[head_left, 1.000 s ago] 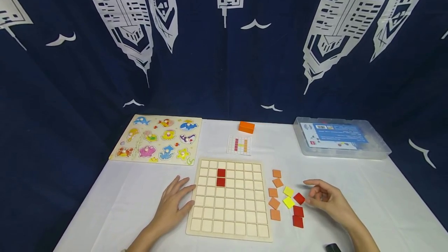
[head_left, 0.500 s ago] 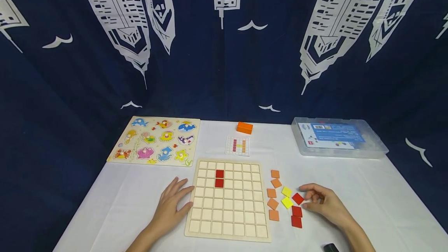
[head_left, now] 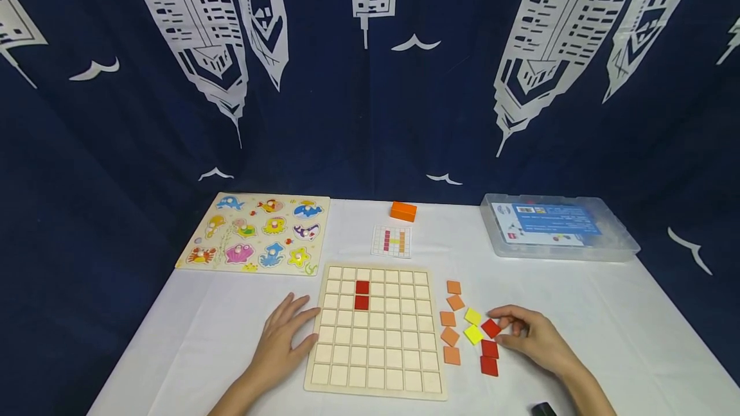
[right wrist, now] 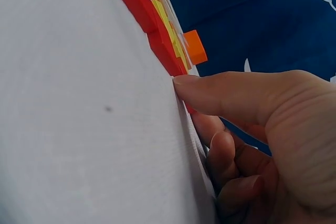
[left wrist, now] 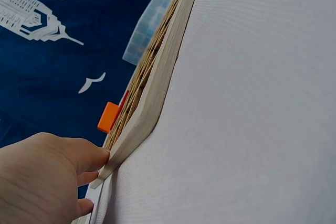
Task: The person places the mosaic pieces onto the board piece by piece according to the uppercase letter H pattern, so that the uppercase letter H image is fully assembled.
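A wooden grid board (head_left: 376,397) lies on the white table, with two red square tiles (head_left: 361,287) set one below the other in its third column. My left hand (head_left: 283,336) rests at the board's left edge with fingers spread; in the left wrist view its thumb (left wrist: 94,153) touches the board's side. My right hand (head_left: 534,339) has thumb and index finger at opposite sides of a loose red tile (head_left: 491,327), apparently pinching it. Two more red tiles (head_left: 489,366) lie just below, two yellow tiles (head_left: 473,334) to the left, and several orange tiles (head_left: 452,355) beside the board.
Behind the board lie a small pattern card (head_left: 391,241) and an orange block (head_left: 403,211). An animal puzzle board (head_left: 254,236) occupies the back left, a clear plastic case (head_left: 613,242) the back right. A dark object (head_left: 543,409) sits at the front edge.
My right hand has moved a little left, its thumb and index finger closing in around the loose red tile. My left hand stays at the board's edge. The head view has shifted slightly.
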`<state>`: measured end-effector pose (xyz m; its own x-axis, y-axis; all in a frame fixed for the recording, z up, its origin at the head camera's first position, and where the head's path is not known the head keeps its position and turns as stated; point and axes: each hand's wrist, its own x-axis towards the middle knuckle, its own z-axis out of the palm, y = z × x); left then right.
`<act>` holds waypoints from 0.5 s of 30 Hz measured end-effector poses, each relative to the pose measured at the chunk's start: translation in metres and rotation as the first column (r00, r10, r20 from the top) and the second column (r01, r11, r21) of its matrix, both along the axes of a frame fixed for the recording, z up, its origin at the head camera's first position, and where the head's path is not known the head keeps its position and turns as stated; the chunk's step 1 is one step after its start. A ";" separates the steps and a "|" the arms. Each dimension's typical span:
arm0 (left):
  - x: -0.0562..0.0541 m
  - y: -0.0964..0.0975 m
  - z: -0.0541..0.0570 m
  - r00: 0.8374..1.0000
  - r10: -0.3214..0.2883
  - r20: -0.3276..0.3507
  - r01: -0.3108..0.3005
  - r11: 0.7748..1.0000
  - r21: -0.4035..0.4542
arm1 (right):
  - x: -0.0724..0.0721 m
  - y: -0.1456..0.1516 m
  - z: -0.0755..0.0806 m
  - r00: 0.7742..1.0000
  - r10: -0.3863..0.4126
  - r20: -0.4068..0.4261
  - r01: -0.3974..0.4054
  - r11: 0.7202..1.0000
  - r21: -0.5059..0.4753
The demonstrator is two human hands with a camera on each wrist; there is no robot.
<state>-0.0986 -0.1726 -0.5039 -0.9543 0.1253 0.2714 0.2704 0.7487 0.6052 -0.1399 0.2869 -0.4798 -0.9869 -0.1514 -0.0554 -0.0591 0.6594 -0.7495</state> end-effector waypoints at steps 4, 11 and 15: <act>0.000 0.000 0.000 1.000 -0.003 -0.004 0.003 1.000 0.005 | 0.000 0.000 0.002 1.000 0.008 0.004 -0.008 0.999 0.036; 0.000 0.001 -0.001 1.000 -0.005 -0.011 0.005 1.000 0.001 | 0.000 0.001 0.000 1.000 0.019 -0.021 -0.018 0.998 0.062; 0.000 0.001 -0.001 1.000 -0.001 -0.020 0.001 1.000 0.002 | -0.001 0.001 0.000 1.000 0.009 -0.002 -0.009 0.997 0.071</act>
<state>-0.0985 -0.1716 -0.5052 -0.9485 0.1259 0.2907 0.2834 0.7472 0.6011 -0.1409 0.2875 -0.4802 -0.9856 -0.1563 -0.0643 -0.0670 0.7105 -0.7005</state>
